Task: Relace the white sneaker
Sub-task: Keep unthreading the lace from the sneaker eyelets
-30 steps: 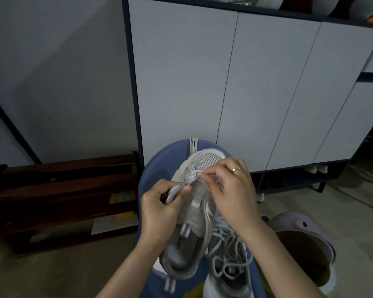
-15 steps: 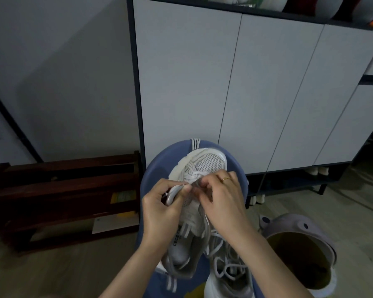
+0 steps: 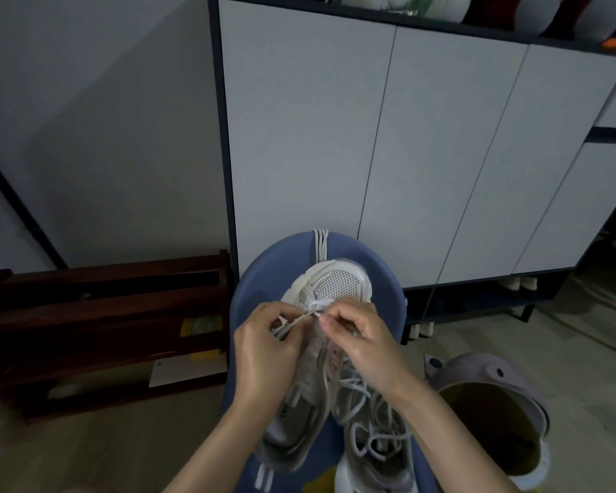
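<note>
Hands meet at 12 o'clock over the white sneaker (image 3: 329,297) on the blue seat (image 3: 253,300): your left hand (image 3: 264,354) and right hand (image 3: 361,341) each pinch the lace (image 3: 308,312) near the toe. Soft, limp cord likely slips; hold it near its tip. Cabinet (image 3: 370,154) beyond.

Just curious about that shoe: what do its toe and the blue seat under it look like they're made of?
The white sneaker has a toe of what looks like woven mesh: fine holes show across it. Its rim looks like smooth rubber or foam. The blue seat looks like matte moulded plastic, smooth and evenly curved.
</note>
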